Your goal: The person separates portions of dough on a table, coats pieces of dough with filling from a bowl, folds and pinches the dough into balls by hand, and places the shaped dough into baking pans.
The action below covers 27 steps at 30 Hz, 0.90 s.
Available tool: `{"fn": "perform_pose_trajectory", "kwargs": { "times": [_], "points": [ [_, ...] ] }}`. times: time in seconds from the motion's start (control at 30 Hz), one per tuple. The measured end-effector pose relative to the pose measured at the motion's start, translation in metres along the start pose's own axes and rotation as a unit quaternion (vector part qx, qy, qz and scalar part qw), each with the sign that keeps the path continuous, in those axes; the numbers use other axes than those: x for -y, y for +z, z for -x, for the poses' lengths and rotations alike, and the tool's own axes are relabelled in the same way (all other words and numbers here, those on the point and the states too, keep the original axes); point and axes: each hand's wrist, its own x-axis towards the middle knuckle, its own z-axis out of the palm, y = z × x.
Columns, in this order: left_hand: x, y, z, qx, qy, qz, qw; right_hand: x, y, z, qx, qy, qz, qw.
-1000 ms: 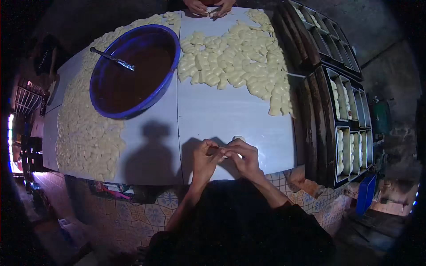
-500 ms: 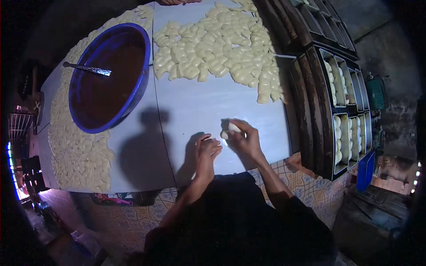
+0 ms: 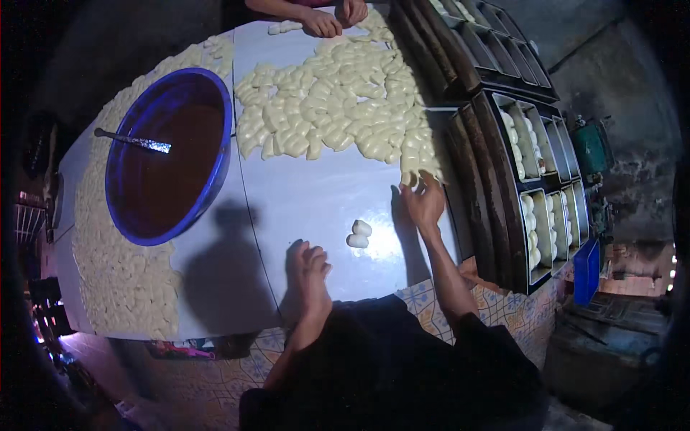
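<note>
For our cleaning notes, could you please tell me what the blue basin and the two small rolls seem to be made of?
Blue basin: probably plastic, slightly glossy, judging by its even colour and smooth rim. Two small rolls: apparently raw dough, smooth-surfaced, judging by their pale colour and softly rounded shape.

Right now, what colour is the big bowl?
The bowl is deep blue, seen best in the head view.

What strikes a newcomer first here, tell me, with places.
The big blue basin with its brown contents, on the table's left side, likely stands out first. Next comes the pale dough spread across the far side, the right hand at its near edge. Stacked dark trays at right hold white pieces.
</note>
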Motion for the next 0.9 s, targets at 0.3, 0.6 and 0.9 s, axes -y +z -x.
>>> {"fn": "perform_pose_trajectory", "kwargs": {
  "times": [0.3, 0.6, 0.9],
  "points": [
    [-0.025, -0.028, 0.006, 0.183, 0.141, -0.002, 0.973, 0.116, -0.057, 0.075, 0.385, -0.028, -0.468, 0.795],
    [-0.031, -0.017, 0.034, 0.054, 0.312, -0.077, 0.946, 0.144, -0.043, 0.09, 0.364, -0.024, -0.533, 0.764],
    [-0.052, -0.022, 0.017, 0.122, 0.065, 0.262, 0.955, 0.161, -0.043, 0.084, 0.449, -0.097, -0.536, 0.709]
  ]
}}
